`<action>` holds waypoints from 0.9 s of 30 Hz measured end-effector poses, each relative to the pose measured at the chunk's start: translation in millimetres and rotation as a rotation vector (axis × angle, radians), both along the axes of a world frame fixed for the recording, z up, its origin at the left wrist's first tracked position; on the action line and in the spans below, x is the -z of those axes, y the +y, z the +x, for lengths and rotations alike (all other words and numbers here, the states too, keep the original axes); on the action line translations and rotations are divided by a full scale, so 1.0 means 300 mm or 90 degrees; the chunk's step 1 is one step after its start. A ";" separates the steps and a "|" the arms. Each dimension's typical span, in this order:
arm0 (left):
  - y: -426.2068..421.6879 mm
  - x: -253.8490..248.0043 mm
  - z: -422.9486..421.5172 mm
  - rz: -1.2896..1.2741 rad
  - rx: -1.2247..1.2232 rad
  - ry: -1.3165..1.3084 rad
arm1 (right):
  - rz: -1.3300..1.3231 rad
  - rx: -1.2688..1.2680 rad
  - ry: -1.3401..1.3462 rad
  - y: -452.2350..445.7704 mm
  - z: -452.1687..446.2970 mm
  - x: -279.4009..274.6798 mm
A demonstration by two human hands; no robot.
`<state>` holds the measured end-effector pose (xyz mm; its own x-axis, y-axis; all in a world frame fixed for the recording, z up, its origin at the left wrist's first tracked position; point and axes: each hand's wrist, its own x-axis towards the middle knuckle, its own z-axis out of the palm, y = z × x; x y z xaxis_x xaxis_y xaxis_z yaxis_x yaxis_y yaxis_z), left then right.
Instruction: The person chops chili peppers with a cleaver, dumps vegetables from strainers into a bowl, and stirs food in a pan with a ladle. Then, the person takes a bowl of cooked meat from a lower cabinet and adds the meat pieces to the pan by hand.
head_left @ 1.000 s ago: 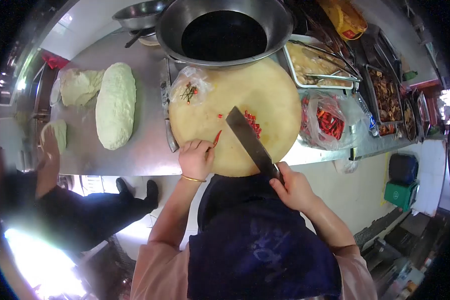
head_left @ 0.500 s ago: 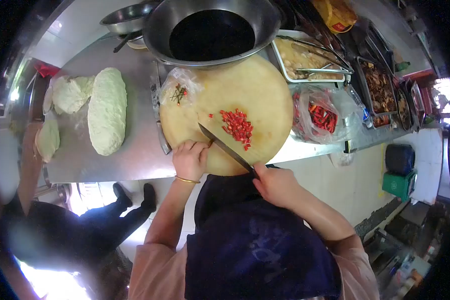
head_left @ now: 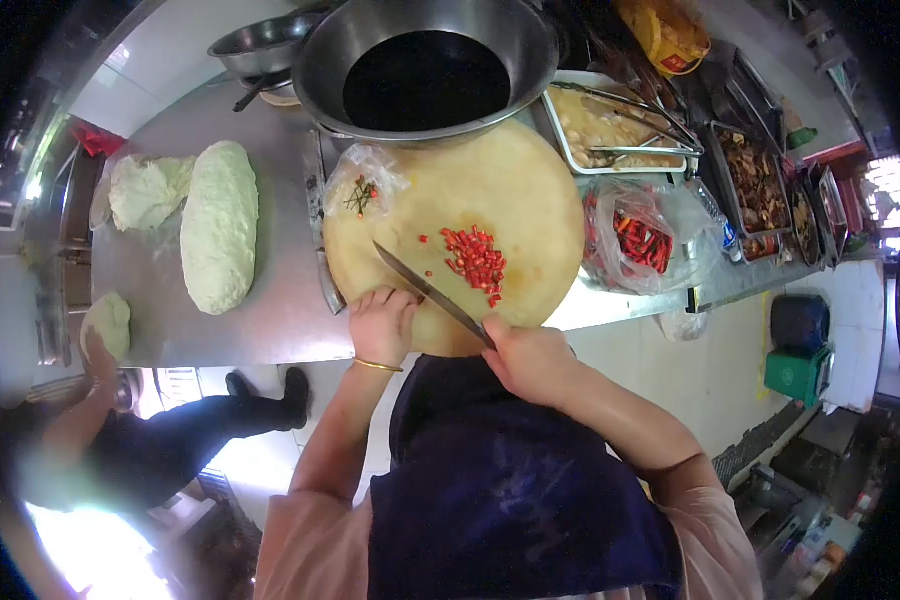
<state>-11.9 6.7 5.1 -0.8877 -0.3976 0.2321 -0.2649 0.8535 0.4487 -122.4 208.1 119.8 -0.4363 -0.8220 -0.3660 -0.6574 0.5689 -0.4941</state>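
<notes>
Left hand [head_left: 382, 325] at seven o'clock on round board [head_left: 530, 185], fingers bunched, perhaps guarding tips from knife [head_left: 435, 294]; whether pinching anything, cannot tell. Right hand [head_left: 532, 362] at five o'clock, fingers closed round knife handle, likely for control. Cut chilies [head_left: 476, 262] near centre, toward four o'clock, apparently leaving blade room.

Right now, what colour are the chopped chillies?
The chopped chillies are red, best seen in the head view.

Your right hand [head_left: 532, 362] mostly hides the handle of the knife [head_left: 428, 290] | your left hand [head_left: 382, 328] covers the board [head_left: 545, 220] beneath it | bowl [head_left: 318, 80] cut off by top edge | co-worker's arm [head_left: 82, 415] blurred
</notes>
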 end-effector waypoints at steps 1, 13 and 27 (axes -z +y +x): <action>0.002 0.004 0.002 0.007 -0.009 -0.004 | -0.018 -0.008 0.003 0.022 -0.002 -0.035; -0.002 0.009 0.034 0.032 0.021 0.047 | -0.015 -0.013 -0.015 -0.003 0.003 -0.008; -0.005 0.026 0.040 0.016 0.030 0.036 | -0.018 -0.019 -0.054 0.034 0.010 -0.022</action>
<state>0.1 5.3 -2.7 -0.8915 -0.3619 0.2724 -0.1985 0.8528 0.4831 -119.4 218.4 126.3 -0.3804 -0.8444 -0.3771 -0.6287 0.5352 -0.5643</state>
